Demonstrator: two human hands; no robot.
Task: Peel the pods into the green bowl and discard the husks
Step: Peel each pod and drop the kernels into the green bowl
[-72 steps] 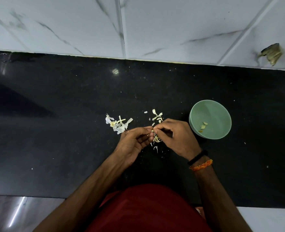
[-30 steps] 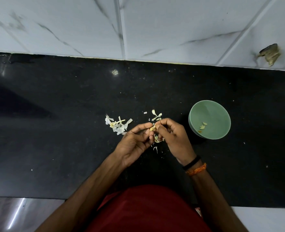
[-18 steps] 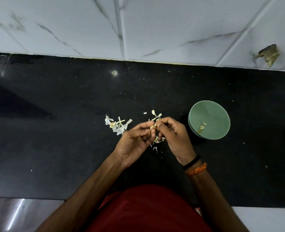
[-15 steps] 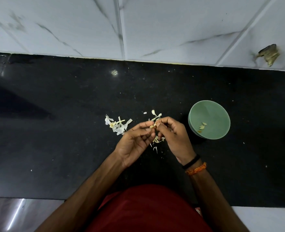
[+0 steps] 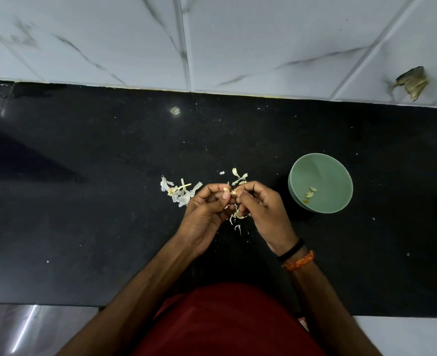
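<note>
**Small pod, loose husks: kernels could miss the bowl**

Left hand (image 5: 205,214) and right hand (image 5: 261,209) both pinch one small pale pod (image 5: 232,192) above the black stone counter (image 5: 83,201). The round green bowl (image 5: 341,201) sits well apart to the right. A slip could flick the kernel among the papery white husks (image 5: 180,192) littering the counter.

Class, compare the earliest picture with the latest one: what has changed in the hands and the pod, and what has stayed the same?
Both hands lifted slightly off the counter; left hand and right hand now pinch the pod at their fingertips. The green bowl, its few pieces, and the husks kept their places.
</note>
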